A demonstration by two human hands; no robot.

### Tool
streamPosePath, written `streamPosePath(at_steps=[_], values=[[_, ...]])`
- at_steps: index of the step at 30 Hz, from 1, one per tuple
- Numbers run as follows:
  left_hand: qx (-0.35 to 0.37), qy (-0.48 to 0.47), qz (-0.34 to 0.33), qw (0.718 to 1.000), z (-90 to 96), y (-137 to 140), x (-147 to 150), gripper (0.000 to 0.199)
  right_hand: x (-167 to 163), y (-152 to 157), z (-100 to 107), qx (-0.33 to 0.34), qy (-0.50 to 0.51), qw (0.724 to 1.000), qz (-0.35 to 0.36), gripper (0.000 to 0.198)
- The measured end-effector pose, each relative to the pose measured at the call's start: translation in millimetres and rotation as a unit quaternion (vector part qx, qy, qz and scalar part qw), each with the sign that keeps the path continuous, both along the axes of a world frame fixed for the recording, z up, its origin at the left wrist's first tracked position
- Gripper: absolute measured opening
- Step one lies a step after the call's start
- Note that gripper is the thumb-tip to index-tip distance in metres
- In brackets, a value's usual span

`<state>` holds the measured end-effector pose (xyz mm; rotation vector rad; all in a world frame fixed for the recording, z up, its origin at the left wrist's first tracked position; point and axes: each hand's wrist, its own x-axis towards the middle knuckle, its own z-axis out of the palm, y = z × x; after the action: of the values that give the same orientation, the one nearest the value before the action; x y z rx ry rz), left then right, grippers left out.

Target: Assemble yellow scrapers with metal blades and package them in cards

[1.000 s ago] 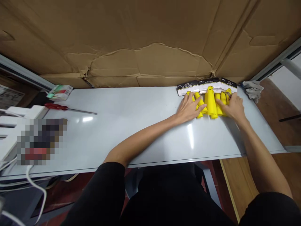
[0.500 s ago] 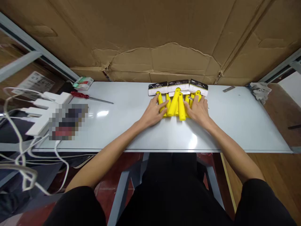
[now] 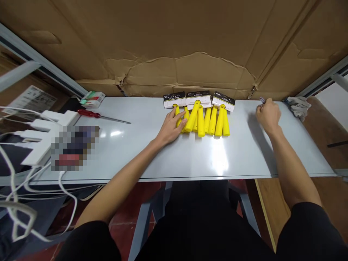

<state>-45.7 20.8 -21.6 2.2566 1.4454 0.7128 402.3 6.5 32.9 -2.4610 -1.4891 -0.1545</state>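
Note:
A row of yellow tapered handles [image 3: 200,121] lies on the table, several of them, some overlapping. Their upper ends lie against black-and-white cards [image 3: 198,97]. My left hand [image 3: 171,127] rests on the leftmost handles with its fingers spread, not wrapped around them. Off to the right, my right hand [image 3: 268,115] is raised over the table, its shadow below. Its fingers are closed, and a short greyish piece [image 3: 262,100] sticks out at the fingertips; the rest is hidden in the hand.
A red-handled screwdriver [image 3: 104,116] and a small box [image 3: 93,99] lie at the left, near a white power strip [image 3: 51,137] with cables. A crumpled grey cloth [image 3: 298,107] sits at the right end. Cardboard [image 3: 190,74] stands along the table's back edge.
My right hand has left the right-hand handles and moved right, closed on a small piece. The handles on that side now show uncovered. My left hand stays on the left handles.

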Motion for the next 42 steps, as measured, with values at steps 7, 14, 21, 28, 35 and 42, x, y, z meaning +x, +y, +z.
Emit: streamPosePath(at_steps=[7,14,21,28,35,42], values=[[0.025,0.000,0.041,0.999,3.4,3.6,21.7,0.063,61.0,42.2,-39.3,0.010,-0.045,0.999,-0.006,0.052],[0.044,-0.022,0.046,0.998,-2.9,3.0,22.6,0.059,93.2,22.4,-43.6,-0.003,-0.054,0.999,0.002,0.044],[0.039,-0.034,0.039,0.998,-4.8,2.7,19.7,0.064,115.6,-35.0,-42.5,-0.023,-0.079,0.994,-0.071,0.041],[0.033,-0.041,0.038,0.998,-3.5,0.7,19.4,0.066,120.7,-31.7,-46.1,-0.038,-0.080,0.996,-0.027,0.044],[0.030,-0.040,0.034,0.998,-3.3,0.3,19.9,0.065,142.7,-9.6,-40.2,-0.040,-0.070,0.996,-0.040,0.035],[0.032,-0.026,0.039,0.998,-1.0,-3.5,22.8,0.064,141.7,1.4,-29.4,0.003,-0.047,0.994,-0.096,0.029]])
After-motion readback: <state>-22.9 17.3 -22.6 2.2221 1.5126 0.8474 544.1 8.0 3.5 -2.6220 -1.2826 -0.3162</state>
